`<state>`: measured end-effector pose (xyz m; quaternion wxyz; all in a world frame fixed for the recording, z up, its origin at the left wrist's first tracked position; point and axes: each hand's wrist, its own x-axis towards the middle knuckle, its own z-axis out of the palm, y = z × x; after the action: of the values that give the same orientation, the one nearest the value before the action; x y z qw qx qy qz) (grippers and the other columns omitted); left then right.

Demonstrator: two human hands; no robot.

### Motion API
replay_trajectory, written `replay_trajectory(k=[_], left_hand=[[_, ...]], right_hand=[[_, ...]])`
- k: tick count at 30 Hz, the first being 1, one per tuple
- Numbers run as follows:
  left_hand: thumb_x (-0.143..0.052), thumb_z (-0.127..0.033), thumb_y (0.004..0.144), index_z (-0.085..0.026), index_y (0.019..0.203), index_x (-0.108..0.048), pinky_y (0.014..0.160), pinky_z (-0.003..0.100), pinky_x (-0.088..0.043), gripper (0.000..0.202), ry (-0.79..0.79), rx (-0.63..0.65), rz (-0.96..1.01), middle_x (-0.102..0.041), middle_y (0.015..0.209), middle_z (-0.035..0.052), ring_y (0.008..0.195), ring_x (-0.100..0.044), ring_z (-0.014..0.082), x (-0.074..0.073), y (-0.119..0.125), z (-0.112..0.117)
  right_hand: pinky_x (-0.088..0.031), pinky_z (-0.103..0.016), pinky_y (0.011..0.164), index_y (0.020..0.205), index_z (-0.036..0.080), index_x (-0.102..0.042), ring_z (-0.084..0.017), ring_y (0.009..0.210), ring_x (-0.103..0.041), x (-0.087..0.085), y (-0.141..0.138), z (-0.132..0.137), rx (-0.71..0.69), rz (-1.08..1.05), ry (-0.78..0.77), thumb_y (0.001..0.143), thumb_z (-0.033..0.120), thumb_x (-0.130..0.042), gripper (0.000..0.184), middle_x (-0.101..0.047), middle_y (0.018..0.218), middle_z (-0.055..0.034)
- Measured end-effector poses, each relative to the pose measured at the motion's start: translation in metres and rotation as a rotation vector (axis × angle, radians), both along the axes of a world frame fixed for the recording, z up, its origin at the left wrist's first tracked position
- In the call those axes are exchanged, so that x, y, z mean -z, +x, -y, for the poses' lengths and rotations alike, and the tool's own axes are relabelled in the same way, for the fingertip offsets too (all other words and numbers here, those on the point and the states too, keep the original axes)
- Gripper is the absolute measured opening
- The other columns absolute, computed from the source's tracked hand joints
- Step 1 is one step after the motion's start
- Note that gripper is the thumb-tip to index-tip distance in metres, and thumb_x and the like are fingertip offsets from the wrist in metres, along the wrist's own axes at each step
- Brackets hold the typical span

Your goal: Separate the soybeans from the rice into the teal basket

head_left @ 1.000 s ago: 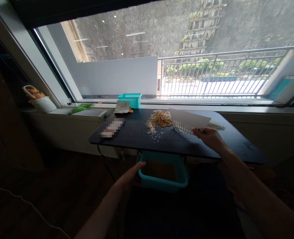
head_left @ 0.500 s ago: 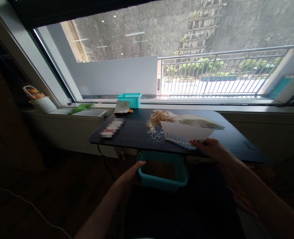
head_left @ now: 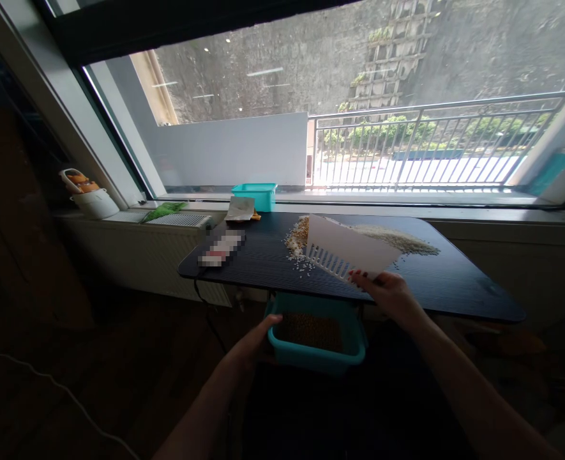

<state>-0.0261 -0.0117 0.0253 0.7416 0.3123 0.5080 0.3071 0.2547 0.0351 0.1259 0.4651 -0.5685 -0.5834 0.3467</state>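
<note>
In the head view my left hand (head_left: pixel 257 340) grips the left rim of a teal plastic bin (head_left: pixel 318 359), thumb over the edge. Brown-yellow grains (head_left: pixel 311 329) cover the bin's bottom, dim in the shadow. My right hand (head_left: pixel 391 292) holds a white slotted panel (head_left: pixel 352 243) by its lower right edge, tilted above the near part of the table (head_left: pixel 258 262). A row of slots runs along its lower left side. Behind it, partly hidden, lie yellow kernels (head_left: pixel 296 235) and a spread of white rice-like grains (head_left: pixel 411 241), with some scattered loose.
A second teal bin (head_left: pixel 263 199) stands at the table's back left, a paper packet (head_left: pixel 240 209) before it. A blurred-out flat item (head_left: pixel 222 249) with a dark cord lies at the left. Beyond are a radiator (head_left: pixel 152 246), a white pot (head_left: pixel 95 203) and the window.
My right hand has moved slightly left with the white panel, which is raised and tilted more steeply, covering more of the yellow kernels. My left hand stays on the bin; the view has shifted slightly.
</note>
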Motion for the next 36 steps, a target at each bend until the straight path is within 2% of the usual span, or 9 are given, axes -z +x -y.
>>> replay_trajectory(k=[4, 8, 12, 16, 21, 23, 28, 31, 36], left_hand=[[-0.056, -0.062, 0.072, -0.019, 0.129, -0.047, 0.076, 0.042, -0.052, 0.072, -0.003, -0.005, 0.005, -0.064, 0.111, 0.0133, 0.102, -0.060, 0.0312, 0.000, -0.001, 0.003], [-0.055, -0.060, 0.074, -0.017, 0.128, -0.048, 0.077, 0.041, -0.052, 0.070, -0.002, -0.002, 0.003, -0.063, 0.115, 0.0139, 0.104, -0.059, 0.0311, -0.001, -0.001, 0.004], [-0.054, -0.060, 0.074, -0.017, 0.127, -0.049, 0.078, 0.042, -0.052, 0.068, -0.004, 0.005, 0.009, -0.060, 0.120, 0.0140, 0.105, -0.058, 0.0317, 0.000, -0.002, 0.003], [-0.055, -0.059, 0.075, -0.019, 0.127, -0.049, 0.079, 0.045, -0.052, 0.066, -0.004, 0.001, 0.010, -0.060, 0.121, 0.0136, 0.107, -0.057, 0.0320, 0.001, -0.001, 0.001], [-0.055, -0.060, 0.074, -0.019, 0.124, -0.051, 0.078, 0.044, -0.052, 0.064, -0.002, -0.002, 0.003, -0.060, 0.119, 0.0131, 0.107, -0.057, 0.0318, 0.002, 0.001, 0.000], [-0.055, -0.060, 0.074, -0.019, 0.123, -0.052, 0.078, 0.043, -0.052, 0.064, 0.001, 0.000, 0.005, -0.060, 0.119, 0.0125, 0.107, -0.058, 0.0316, 0.002, 0.002, -0.001], [-0.054, -0.060, 0.074, -0.019, 0.124, -0.052, 0.076, 0.042, -0.053, 0.064, 0.007, 0.022, -0.004, -0.063, 0.115, 0.0122, 0.103, -0.060, 0.0304, 0.003, 0.003, -0.004], [-0.053, -0.060, 0.075, -0.018, 0.123, -0.052, 0.076, 0.041, -0.052, 0.063, -0.001, 0.030, 0.002, -0.064, 0.113, 0.0122, 0.101, -0.060, 0.0297, 0.001, 0.002, -0.003], [-0.054, -0.055, 0.076, -0.020, 0.122, -0.054, 0.073, 0.038, -0.053, 0.058, -0.026, 0.033, 0.036, -0.062, 0.114, 0.0105, 0.100, -0.061, 0.0281, -0.010, 0.005, -0.004]], right_hand=[[-0.049, -0.030, 0.058, 0.074, 0.016, -0.074, -0.024, 0.069, -0.065, 0.007, -0.034, 0.000, -0.073, 0.118, 0.010, 0.068, 0.052, -0.062, 0.038, -0.071, 0.071, -0.0049], [-0.037, -0.024, 0.047, 0.066, 0.014, -0.072, -0.019, 0.056, -0.060, 0.009, -0.048, -0.006, 0.078, 0.425, 0.045, 0.075, 0.049, -0.054, 0.041, -0.063, 0.054, -0.0036], [-0.031, -0.024, 0.047, 0.066, 0.014, -0.072, -0.017, 0.053, -0.057, 0.005, -0.038, -0.014, 0.245, 0.653, 0.014, 0.079, 0.050, -0.047, 0.045, -0.061, 0.052, -0.0057], [-0.033, -0.027, 0.049, 0.069, 0.012, -0.072, -0.021, 0.061, -0.060, 0.002, -0.002, -0.021, 0.373, 0.758, -0.032, 0.081, 0.050, -0.042, 0.050, -0.067, 0.063, -0.0135], [-0.034, -0.028, 0.051, 0.073, 0.011, -0.072, -0.025, 0.068, -0.063, -0.002, 0.035, -0.027, 0.453, 0.761, -0.066, 0.081, 0.049, -0.043, 0.048, -0.069, 0.069, -0.0159], [-0.035, -0.027, 0.052, 0.073, 0.012, -0.072, -0.024, 0.068, -0.063, -0.001, 0.033, -0.025, 0.430, 0.702, -0.036, 0.080, 0.049, -0.044, 0.046, -0.068, 0.066, -0.0129], [-0.034, -0.024, 0.049, 0.069, 0.014, -0.071, -0.019, 0.058, -0.060, 0.006, 0.005, -0.023, 0.285, 0.569, 0.005, 0.077, 0.049, -0.048, 0.043, -0.061, 0.055, -0.0045], [-0.032, -0.024, 0.047, 0.064, 0.015, -0.070, -0.018, 0.054, -0.058, 0.008, 0.002, -0.025, 0.305, 0.592, 0.015, 0.076, 0.048, -0.050, 0.041, -0.058, 0.051, -0.0033], [-0.035, -0.025, 0.051, 0.065, 0.015, -0.070, -0.020, 0.062, -0.061, 0.003, 0.022, -0.034, 0.373, 0.579, 0.051, 0.076, 0.045, -0.051, 0.038, -0.062, 0.057, -0.0048]])
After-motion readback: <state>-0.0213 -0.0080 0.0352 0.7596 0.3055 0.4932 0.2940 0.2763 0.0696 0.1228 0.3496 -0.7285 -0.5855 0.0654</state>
